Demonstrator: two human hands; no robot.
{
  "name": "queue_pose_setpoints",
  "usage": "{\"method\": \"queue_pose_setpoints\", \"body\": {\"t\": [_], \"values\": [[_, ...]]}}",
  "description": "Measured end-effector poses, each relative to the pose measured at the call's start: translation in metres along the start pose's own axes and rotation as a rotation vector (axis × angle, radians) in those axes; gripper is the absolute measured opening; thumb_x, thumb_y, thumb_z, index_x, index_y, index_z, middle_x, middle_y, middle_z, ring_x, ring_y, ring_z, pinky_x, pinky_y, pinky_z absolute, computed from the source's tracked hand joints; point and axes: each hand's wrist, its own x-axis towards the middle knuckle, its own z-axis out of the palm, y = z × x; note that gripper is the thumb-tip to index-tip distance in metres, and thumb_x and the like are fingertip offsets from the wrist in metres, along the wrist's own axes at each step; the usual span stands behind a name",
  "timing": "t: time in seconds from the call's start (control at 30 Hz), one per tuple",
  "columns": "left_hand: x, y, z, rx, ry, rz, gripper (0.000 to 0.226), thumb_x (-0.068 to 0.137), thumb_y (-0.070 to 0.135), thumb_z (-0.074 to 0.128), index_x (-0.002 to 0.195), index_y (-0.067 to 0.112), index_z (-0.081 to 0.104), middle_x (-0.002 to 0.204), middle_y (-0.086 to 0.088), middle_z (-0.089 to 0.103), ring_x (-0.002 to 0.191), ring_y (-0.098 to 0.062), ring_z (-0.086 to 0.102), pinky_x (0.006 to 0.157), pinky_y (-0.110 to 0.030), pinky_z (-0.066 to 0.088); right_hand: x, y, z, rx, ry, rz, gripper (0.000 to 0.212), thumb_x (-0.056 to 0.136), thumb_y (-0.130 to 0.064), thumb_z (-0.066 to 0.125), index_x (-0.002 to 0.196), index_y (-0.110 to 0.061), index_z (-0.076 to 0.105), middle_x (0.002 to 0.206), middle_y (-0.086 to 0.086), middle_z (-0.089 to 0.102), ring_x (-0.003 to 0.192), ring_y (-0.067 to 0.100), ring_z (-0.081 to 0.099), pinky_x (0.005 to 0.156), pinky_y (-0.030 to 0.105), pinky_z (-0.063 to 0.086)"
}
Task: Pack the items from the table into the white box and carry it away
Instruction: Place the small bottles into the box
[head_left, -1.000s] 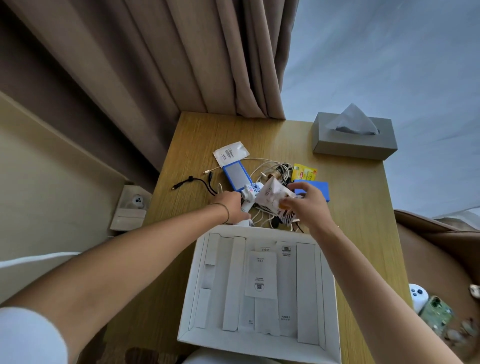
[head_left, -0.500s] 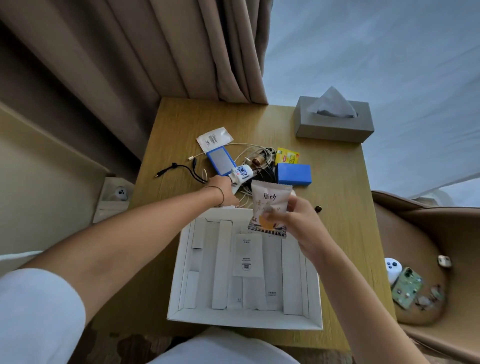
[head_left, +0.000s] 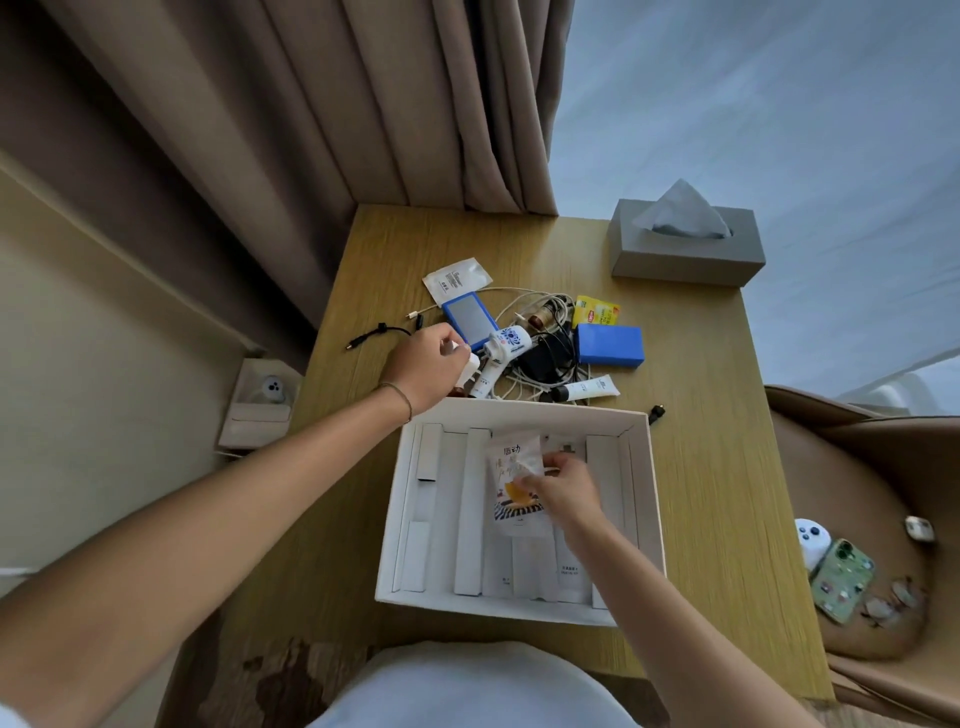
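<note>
The open white box (head_left: 652, 499) stands on the near half of the wooden table (head_left: 711, 467). Inside it lies a white snack packet (head_left: 511, 470), and my right hand (head_left: 558, 486) rests on the packet with its fingertips still pinching its edge. Behind the box is a pile of items: a blue-framed device (head_left: 470, 317), a white and blue tube (head_left: 506, 345), tangled cables (head_left: 540, 364), a blue block (head_left: 609, 344), a yellow sachet (head_left: 596, 310), a white tube (head_left: 587, 388) and a white sachet (head_left: 456, 279). My left hand (head_left: 428, 364) grips a small white item (head_left: 471, 364) at the pile's left edge.
A grey tissue box (head_left: 685, 254) stands at the table's far right corner. Curtains (head_left: 363, 104) hang behind the table. A black cable (head_left: 376, 335) lies left of the pile. A tan chair (head_left: 878, 561) on the right holds a phone (head_left: 841, 579) and small devices.
My right hand has carried the snack packet from the pile down into the white box. My left hand has stayed at the pile's left edge.
</note>
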Motion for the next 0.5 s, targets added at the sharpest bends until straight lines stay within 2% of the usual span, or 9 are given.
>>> {"method": "queue_pose_setpoints", "body": {"t": [0.13,0.2,0.27,0.33,0.4,0.47,0.5], "values": [[-0.026,-0.006,-0.011,-0.1,0.079,0.021,0.018,0.091,0.034,0.063,0.085,0.018,0.068,0.074,0.007,0.064,0.071,-0.01,0.059,0.056,-0.022,0.039,0.011,0.008,0.013,-0.062,0.077,-0.069,0.013,0.083,-0.027,0.078,0.085,-0.031,0.066,0.086,-0.012,0.074,0.076,0.007,0.07,0.055,0.021,0.051],[-0.039,-0.008,-0.013,-0.163,0.104,0.012,0.017,0.088,0.036,0.07,0.088,0.019,0.069,0.078,0.011,0.065,0.075,-0.004,0.06,0.059,-0.019,0.041,0.013,0.011,0.014,-0.128,0.101,-0.106,0.008,0.085,-0.03,0.074,0.08,-0.031,0.068,0.081,-0.012,0.075,0.072,0.007,0.07,0.055,0.027,0.055],[-0.05,-0.008,-0.015,-0.2,0.094,0.003,0.02,0.085,0.039,0.074,0.09,0.021,0.068,0.083,0.011,0.067,0.079,-0.003,0.062,0.062,-0.016,0.044,0.012,0.012,0.013,-0.166,0.125,-0.127,0.011,0.084,-0.027,0.071,0.075,-0.031,0.066,0.076,-0.012,0.073,0.073,0.01,0.07,0.062,0.034,0.061],[-0.059,-0.008,-0.016,-0.202,0.045,0.014,0.019,0.085,0.039,0.075,0.09,0.021,0.069,0.086,0.007,0.07,0.082,-0.006,0.064,0.065,-0.019,0.049,0.009,0.009,0.009,-0.212,0.15,-0.162,0.013,0.084,-0.023,0.073,0.082,-0.033,0.064,0.085,-0.013,0.072,0.082,0.013,0.069,0.068,0.033,0.06],[-0.069,-0.009,-0.016,-0.184,-0.016,0.033,0.018,0.087,0.035,0.074,0.094,0.019,0.072,0.089,0.002,0.071,0.082,-0.011,0.064,0.067,-0.022,0.052,0.004,0.005,0.006,-0.286,0.223,-0.231,0.021,0.086,-0.021,0.073,0.099,-0.034,0.062,0.099,-0.008,0.07,0.09,0.015,0.067,0.074,0.035,0.06],[-0.08,-0.011,-0.013,-0.168,-0.057,0.052,0.016,0.09,0.031,0.071,0.098,0.017,0.074,0.092,0.001,0.071,0.08,-0.011,0.063,0.065,-0.02,0.049,-0.006,-0.003,0.005,-0.259,0.24,-0.294,0.021,0.09,-0.024,0.07,0.111,-0.027,0.065,0.1,-0.003,0.069,0.087,0.015,0.068,0.074,0.036,0.061],[-0.085,-0.012,-0.011,-0.162,-0.068,0.059,0.015,0.091,0.03,0.07,0.099,0.018,0.074,0.092,0.001,0.071,0.079,-0.01,0.062,0.064,-0.019,0.046,-0.012,-0.008,0.004,-0.19,0.167,-0.333,0.018,0.092,-0.029,0.069,0.11,-0.025,0.068,0.094,-0.003,0.07,0.08,0.011,0.068,0.068,0.03,0.061]]}}
